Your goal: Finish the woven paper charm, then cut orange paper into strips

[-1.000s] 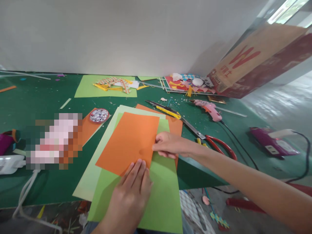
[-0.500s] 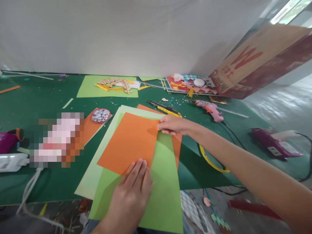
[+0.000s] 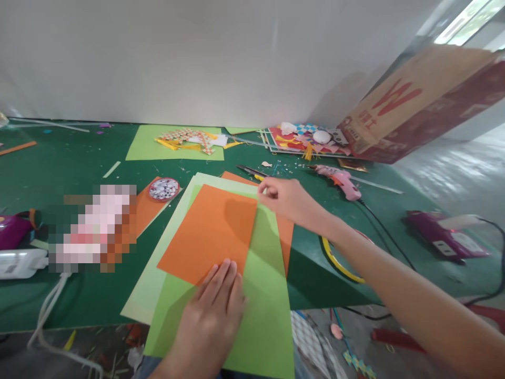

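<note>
On the dark green tabletop [image 3: 79, 168], the rectangular orange paper sheet [image 3: 209, 231] lies ahead of the left hand [image 3: 215, 310], which presses flat on its near edge. The right hand [image 3: 290, 200], fingers curled together, has left its far corner; only the left one now steadies it.

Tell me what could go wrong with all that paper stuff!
The orange sheet might slip if the left hand, resting on its near edge, lifts. The right hand could get poked by the pointed tool just beyond it. The pink glue gun might get tugged if its black cord snags.
</note>
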{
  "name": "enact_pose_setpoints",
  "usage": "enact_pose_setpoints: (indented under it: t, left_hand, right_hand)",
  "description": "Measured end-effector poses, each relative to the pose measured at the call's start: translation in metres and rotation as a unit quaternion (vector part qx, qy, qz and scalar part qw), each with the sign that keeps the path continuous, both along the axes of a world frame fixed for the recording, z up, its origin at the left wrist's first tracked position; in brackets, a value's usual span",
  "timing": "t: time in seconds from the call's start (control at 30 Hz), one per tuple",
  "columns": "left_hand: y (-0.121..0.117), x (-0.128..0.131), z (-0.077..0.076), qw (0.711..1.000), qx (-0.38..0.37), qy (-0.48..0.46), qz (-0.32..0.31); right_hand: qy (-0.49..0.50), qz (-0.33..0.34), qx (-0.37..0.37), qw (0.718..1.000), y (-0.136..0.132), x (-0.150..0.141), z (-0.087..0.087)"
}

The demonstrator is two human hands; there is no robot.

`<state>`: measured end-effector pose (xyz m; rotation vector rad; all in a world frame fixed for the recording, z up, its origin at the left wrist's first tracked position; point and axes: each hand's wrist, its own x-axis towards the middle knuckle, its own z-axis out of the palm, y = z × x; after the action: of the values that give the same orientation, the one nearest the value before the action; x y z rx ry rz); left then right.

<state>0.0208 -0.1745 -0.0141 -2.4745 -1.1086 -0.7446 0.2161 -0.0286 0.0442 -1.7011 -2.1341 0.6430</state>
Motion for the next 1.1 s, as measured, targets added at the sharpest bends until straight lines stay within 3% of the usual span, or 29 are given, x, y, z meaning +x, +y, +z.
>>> enact_pose_setpoints:
  t: [0.07,0.17,0.3,0.4,0.63,0.83,0.97,1.03,1.1]
  left_hand:
    - [0.001,-0.002,0.001,1.000,-0.013,-0.008,-0.007]
    - [0.003,-0.006,0.004,0.999,-0.034,-0.016,-0.016]
    - [0.006,-0.011,0.009,0.999,-0.043,-0.002,-0.034]
    - [0.007,-0.013,0.010,0.998,-0.045,0.001,-0.036]
    - [0.007,-0.011,0.007,0.998,-0.054,-0.035,-0.008]
    - [0.007,-0.012,0.009,0.997,-0.064,-0.041,-0.022]
    - [0.005,-0.013,0.010,0.997,-0.072,-0.029,-0.017]
    - [0.004,-0.014,0.011,0.996,-0.089,-0.013,-0.019]
    - [0.002,-0.015,0.013,0.994,-0.102,0.010,-0.026]
  right_hand:
    - [-0.076,0.112,0.058,0.989,-0.019,-0.001,-0.008]
    - [-0.170,0.240,0.191,0.936,-0.046,-0.001,-0.024]
    - [-0.219,0.277,0.339,0.872,-0.073,-0.001,-0.037]
    - [-0.201,0.300,0.379,0.852,-0.088,-0.004,-0.036]
    - [-0.154,0.358,0.374,0.842,-0.117,-0.016,-0.033]
    - [-0.155,0.405,0.345,0.833,-0.141,-0.024,-0.030]
    - [-0.061,0.446,0.320,0.833,-0.148,-0.028,-0.024]
    - [-0.018,0.429,0.326,0.842,-0.144,-0.024,-0.019]
    - [-0.006,0.358,0.336,0.871,-0.134,-0.016,-0.017]
